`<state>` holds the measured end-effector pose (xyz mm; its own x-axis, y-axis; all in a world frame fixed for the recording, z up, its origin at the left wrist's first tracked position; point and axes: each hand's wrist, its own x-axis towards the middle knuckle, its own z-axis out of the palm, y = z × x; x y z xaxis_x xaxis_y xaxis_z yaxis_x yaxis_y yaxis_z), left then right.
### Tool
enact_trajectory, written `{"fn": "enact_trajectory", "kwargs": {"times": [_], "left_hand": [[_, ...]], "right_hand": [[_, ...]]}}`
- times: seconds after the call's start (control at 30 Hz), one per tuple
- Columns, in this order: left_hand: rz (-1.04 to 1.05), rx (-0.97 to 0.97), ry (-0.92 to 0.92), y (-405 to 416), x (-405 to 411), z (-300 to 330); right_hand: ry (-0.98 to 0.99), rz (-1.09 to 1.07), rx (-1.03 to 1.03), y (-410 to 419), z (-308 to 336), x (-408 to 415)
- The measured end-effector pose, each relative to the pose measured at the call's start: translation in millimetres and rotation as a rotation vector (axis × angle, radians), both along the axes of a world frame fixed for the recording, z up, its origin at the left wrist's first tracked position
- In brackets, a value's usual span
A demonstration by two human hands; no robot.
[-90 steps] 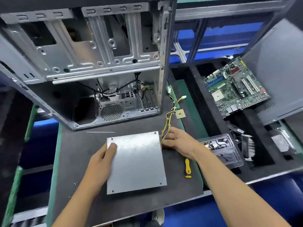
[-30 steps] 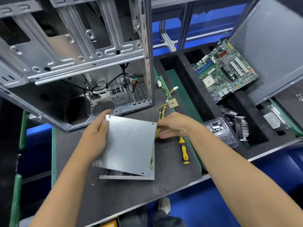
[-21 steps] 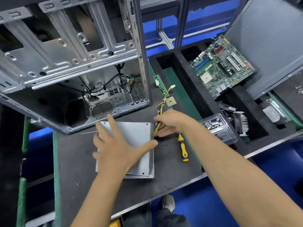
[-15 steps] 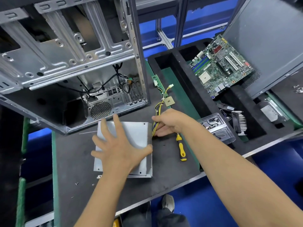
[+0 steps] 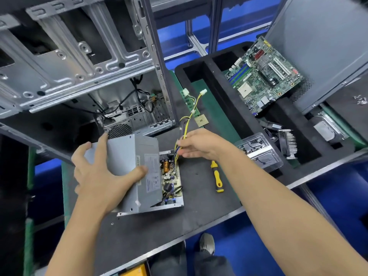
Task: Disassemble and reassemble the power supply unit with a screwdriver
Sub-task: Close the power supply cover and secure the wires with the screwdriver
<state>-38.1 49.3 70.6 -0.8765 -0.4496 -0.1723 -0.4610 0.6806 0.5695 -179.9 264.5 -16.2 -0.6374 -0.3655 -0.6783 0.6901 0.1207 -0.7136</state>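
Starting at nine o'clock, our left hand grips the grey cover of the power supply unit, fingers spread over its top and thumb pressed on the labelled face. We have it tilted up, hinging along its near edge, so the circuit board shows at three o'clock from that grip. The base tray lies on the black mat. Further right, our right hand pinches the yellow and black wire bundle, which runs toward twelve o'clock. The screwdriver lies untouched at five o'clock from it, long axis pointing toward us; the right hand is nearer.
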Motion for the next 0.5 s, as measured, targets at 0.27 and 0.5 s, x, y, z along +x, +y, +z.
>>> {"fn": "enact_trajectory", "kwargs": {"times": [0.27,0.5], "left_hand": [[-0.056,-0.074,-0.105,14.2,3.3,-8.4],[-0.043,-0.161,-0.148,27.4,-1.7,-7.6]], "right_hand": [[0.122,-0.074,0.160,-23.9,-14.1,1.3],[0.093,0.018,0.213,-30.9,-11.1,0.2]]}}
